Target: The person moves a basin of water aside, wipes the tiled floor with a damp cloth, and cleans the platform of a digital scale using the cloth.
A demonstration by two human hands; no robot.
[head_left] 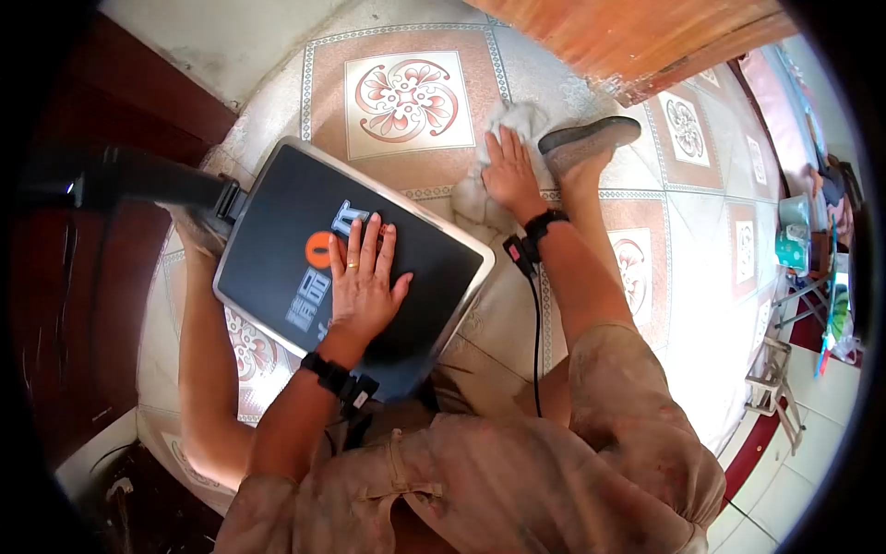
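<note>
My left hand (365,282) lies flat with fingers spread on a black rectangular panel (277,212) with a silver rim and printed white and orange lettering; a ring shows on one finger. The panel is tilted in front of me, between my legs. My right hand (510,175) rests palm down on a crumpled whitish cloth (517,118) on the floor, its fingers stretched out over it. Part of the cloth is hidden beneath the hand. A black arm-like part (229,198) meets the panel's left edge.
My shoe (591,143) is just right of the cloth. Patterned tiles (406,102) cover the floor. An orange-brown wooden piece (637,37) juts in at the top. Dark red furniture (92,231) stands left. A small stool (775,388) and a teal bucket (792,249) are far right.
</note>
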